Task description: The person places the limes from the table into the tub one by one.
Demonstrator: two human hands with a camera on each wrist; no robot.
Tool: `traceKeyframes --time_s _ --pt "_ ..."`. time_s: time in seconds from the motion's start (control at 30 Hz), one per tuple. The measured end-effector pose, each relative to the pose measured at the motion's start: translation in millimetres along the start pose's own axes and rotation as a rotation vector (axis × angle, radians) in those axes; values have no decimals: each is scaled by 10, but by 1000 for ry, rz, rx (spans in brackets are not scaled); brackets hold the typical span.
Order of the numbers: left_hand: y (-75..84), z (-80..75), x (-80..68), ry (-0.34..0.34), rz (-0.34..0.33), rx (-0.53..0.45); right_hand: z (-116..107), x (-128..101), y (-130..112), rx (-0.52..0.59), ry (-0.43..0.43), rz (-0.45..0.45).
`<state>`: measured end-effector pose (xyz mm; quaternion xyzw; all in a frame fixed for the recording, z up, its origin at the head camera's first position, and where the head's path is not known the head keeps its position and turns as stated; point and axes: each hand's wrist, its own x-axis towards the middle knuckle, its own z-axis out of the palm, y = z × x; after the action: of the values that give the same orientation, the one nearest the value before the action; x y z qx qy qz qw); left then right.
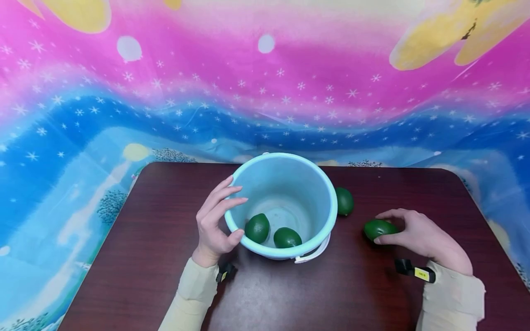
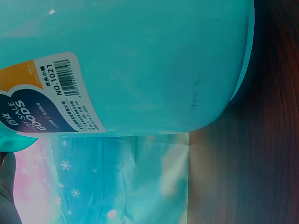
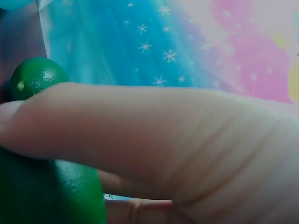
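Note:
A light blue bucket (image 1: 285, 184) stands on the table, its mouth tipped toward me. My left hand (image 1: 215, 220) holds its left rim, fingertips over the edge and thumb at the near side. Two green limes, one on the left (image 1: 257, 228) and one on the right (image 1: 287, 237), lie inside at the near wall. My right hand (image 1: 418, 232) pinches another lime (image 1: 378, 229) between thumb and fingers, right of the bucket. That lime (image 3: 70, 191) is partly covered by the thumb in the right wrist view. One more lime (image 1: 344, 201) sits beside the bucket, partly hidden by it.
The dark brown table (image 1: 165, 257) has rounded far corners. A patterned pink and blue cloth (image 1: 265, 92) hangs behind it and at the sides. The bucket's white handle (image 1: 314, 253) hangs at its near right. A printed label (image 2: 51, 93) is on the bucket's outer wall.

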<state>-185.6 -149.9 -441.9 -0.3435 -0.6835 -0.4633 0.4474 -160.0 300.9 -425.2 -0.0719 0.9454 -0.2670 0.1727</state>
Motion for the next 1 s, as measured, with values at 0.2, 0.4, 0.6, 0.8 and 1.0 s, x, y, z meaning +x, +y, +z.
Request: traceKeyframes --time_s 0.2,0.4,0.6,0.8,1.0 --pt "-3 -2 -3 0 -1 -1 -5 -9 -54 -8 48 -15" --pt "-6 -4 3 0 0 -4 -12 -5 -87 8 89 -16" --pt "-6 -4 0 3 4 -5 -2 3 -99 23 128 -23" --pt "-3 -3 -8 4 7 -5 5 12 -107 14 176 -44" --pt "-3 -4 -12 3 9 -3 28 34 -148 13 279 -91"
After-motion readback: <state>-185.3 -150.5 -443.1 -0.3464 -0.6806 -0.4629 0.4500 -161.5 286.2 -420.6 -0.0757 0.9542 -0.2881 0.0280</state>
